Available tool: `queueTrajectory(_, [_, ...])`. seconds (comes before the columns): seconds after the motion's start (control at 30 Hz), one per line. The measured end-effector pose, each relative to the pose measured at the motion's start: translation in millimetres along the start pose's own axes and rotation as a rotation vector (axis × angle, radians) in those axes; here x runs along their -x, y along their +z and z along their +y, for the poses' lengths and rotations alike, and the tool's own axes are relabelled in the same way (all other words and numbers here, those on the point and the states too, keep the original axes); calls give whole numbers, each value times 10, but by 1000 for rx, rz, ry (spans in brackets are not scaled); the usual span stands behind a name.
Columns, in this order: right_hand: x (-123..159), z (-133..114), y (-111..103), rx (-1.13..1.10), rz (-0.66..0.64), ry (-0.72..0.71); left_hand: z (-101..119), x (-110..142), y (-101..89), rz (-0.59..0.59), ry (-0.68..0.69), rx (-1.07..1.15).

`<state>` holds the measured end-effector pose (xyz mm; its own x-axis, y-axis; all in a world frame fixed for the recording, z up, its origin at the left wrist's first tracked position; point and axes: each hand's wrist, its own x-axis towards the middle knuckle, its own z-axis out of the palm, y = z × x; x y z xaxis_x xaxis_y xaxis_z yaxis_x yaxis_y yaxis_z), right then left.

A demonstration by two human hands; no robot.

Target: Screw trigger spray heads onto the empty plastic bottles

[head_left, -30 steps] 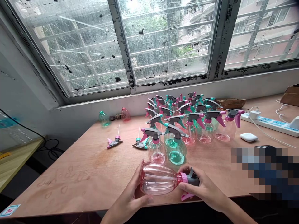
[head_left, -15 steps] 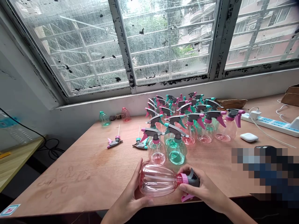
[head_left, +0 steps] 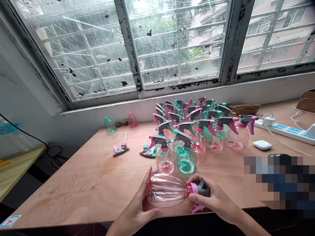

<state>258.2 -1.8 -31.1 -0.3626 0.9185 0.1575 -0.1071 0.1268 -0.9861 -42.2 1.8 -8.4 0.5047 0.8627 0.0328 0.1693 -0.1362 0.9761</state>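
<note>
A clear pink spray bottle lies sideways in the air between my hands, over the table's front edge. My left hand cups its base, fingers behind and thumb below. Around the pink collar and dark grey spray head, my right hand is closed, with the thumb at the collar. The pink trigger points down below that hand. Just beyond the held bottle stand an upright pink spray bottle and a green one, both with spray heads on.
Several more pink and green spray bottles crowd behind. A pink-trimmed spray head and a green-trimmed one lie left. Headless green and pink bottles stand by the wall. Right are a white case and a power strip.
The bottle and both hands stay almost in the same place. Only very slight shifts of the held bottle and my left hand show.
</note>
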Motion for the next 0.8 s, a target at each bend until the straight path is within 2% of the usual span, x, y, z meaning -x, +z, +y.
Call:
queueTrajectory(0.43, [0,-44,28,-6,32,9,36,-1,16,-18,21,28])
queueTrajectory(0.67, [-7,-24,29,-48,23,9,8,12,0,-21,-5,88])
queueTrajectory(0.8, [-9,-10,61,-88,42,39,5,5,-10,-32,-16,52])
